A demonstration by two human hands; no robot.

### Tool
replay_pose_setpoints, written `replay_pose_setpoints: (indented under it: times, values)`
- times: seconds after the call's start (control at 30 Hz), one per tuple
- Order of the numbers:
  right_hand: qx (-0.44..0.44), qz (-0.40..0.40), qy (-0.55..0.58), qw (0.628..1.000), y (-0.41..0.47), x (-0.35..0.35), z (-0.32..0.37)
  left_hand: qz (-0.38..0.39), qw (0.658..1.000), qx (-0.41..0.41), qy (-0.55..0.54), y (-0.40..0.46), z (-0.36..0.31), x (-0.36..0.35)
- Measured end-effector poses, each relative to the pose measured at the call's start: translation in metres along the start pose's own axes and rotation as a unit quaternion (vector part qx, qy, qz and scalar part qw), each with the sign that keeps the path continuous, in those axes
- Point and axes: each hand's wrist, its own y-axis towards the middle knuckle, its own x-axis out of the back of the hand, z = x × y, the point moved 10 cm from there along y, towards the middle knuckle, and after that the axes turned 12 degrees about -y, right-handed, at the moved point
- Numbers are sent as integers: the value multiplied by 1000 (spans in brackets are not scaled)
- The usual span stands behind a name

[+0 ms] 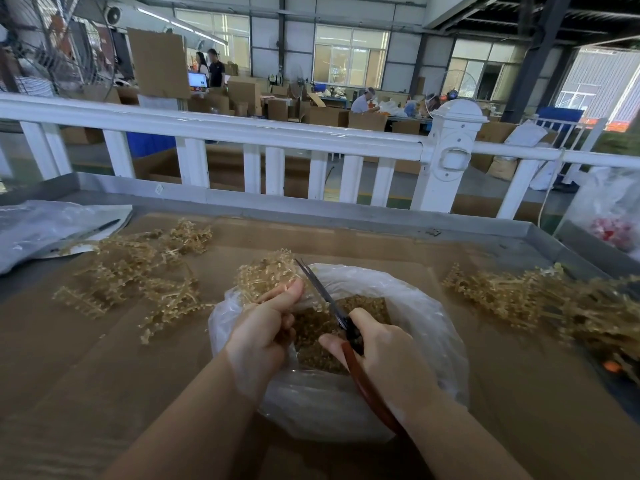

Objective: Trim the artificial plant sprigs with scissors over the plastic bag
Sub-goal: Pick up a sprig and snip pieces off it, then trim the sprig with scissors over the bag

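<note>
Both bare forearms reach forward side by side. The left hand (pixel 260 336) is curled, thumb stretched up and pinching against the fingers. The right hand (pixel 382 355) is closed in a grip, knuckles up, its thumb pointing toward the left hand.

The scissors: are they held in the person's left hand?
No, the scissors are gripped by the right hand, while the left hand holds a sprig above the plastic bag.

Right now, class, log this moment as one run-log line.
left hand: holds sprig | right hand: grips scissors, blades at sprig | plastic bag: below, holds trimmings | step: trimming
</note>
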Motion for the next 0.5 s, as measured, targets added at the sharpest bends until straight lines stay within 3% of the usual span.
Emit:
replay_pose_setpoints:
  times: [0.5]
  values:
    - [19, -9, -28, 999, 0, 2, 4, 29, 997, -42, 54, -4, -13, -10]
